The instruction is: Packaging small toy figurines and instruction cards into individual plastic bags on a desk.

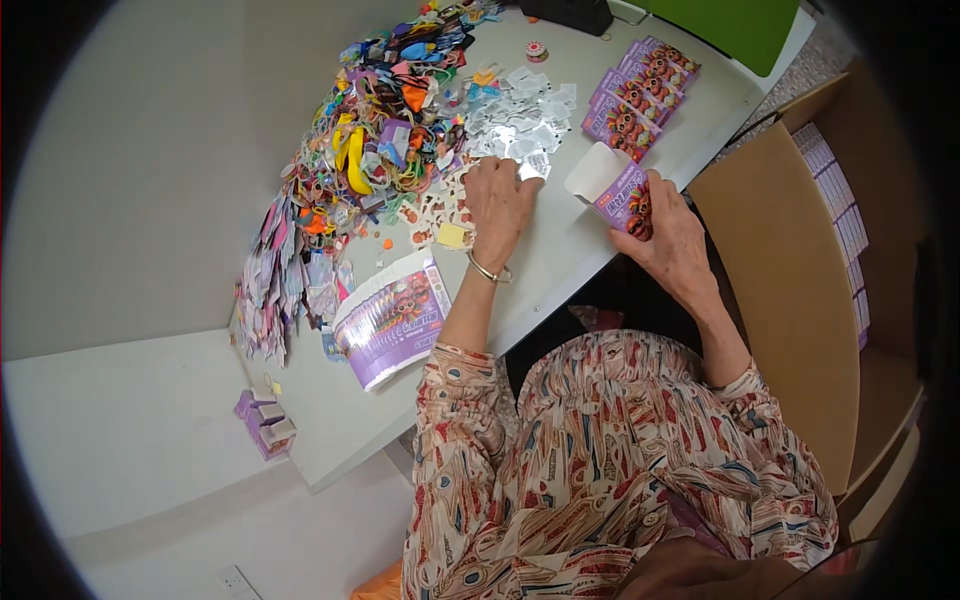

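Note:
My right hand (672,235) grips a small purple carton (628,200) with a picture on its front; its white top flap stands up, unfolded. My left hand (497,205), a bangle at the wrist, is lowered to the table with bent fingers, the thumb apart from them. Its fingertips are partly hidden, and no held thing shows. Just beyond it lies a heap of small clear and white packets (520,115). Small printed cutouts (430,215) and a yellow square piece (453,236) lie beside that hand.
A long heap of colourful trinkets (400,120) runs along the wall. Flat purple cartons (395,320) lie fanned at near left; filled-looking ones (640,95) stand in rows at back right. A large cardboard box (800,250) with packed cartons stands right of the table (540,265).

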### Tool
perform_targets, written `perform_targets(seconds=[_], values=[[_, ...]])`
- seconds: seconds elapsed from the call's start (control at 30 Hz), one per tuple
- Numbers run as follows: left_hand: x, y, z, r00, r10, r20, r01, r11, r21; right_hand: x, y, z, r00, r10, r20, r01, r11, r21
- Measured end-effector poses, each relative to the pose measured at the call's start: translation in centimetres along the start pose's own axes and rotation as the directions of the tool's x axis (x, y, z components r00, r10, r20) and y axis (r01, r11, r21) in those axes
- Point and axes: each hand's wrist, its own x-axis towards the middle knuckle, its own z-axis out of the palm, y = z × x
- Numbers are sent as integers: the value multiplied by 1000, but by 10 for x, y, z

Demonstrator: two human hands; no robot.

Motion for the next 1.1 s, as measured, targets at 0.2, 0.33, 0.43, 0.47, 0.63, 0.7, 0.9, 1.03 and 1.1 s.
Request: perform_targets(seconds=[0.2, 0.33, 0.43, 0.47, 0.63, 0.7, 0.9, 1.03, 1.1], values=[[3, -6, 12, 999, 19, -44, -17, 999, 41, 0, 9, 2, 1000, -11, -19, 12, 1000, 22], [1, -23, 6, 994, -36, -104, 31, 998, -47, 4, 4, 5, 1000, -22, -2, 22, 999, 32], [8, -21, -11, 918, -375, 131, 390, 787, -478, 4, 1, 4, 1000, -11, 15, 11, 1000, 0], [12, -12, -22, 906, -380, 189, 419, 729, -541, 4, -1, 2, 999, -20, 29, 21, 999, -24], [1, 52, -52, 998, -58, -4, 50, 888, -456, 10, -23, 10, 991, -114, 76, 115, 993, -19], [-7, 54, -55, 985, 160, -68, -170, 970, -171, 11, -33, 14, 979, -119, 166, 119, 993, 9], [-10, 13, -74, 824, 62, 564, 269, 833, -484, 13, -33, 35, 950, -248, 191, 211, 958, 194], [16, -1, -97, 912, -163, 378, 407, 484, -774, 20, -31, 44, 965, -182, 188, 113, 938, 329], [31, -40, -100, 940, -331, 82, 326, 800, -504, 22, -36, 49, 966, -190, 174, 126, 937, 325]])
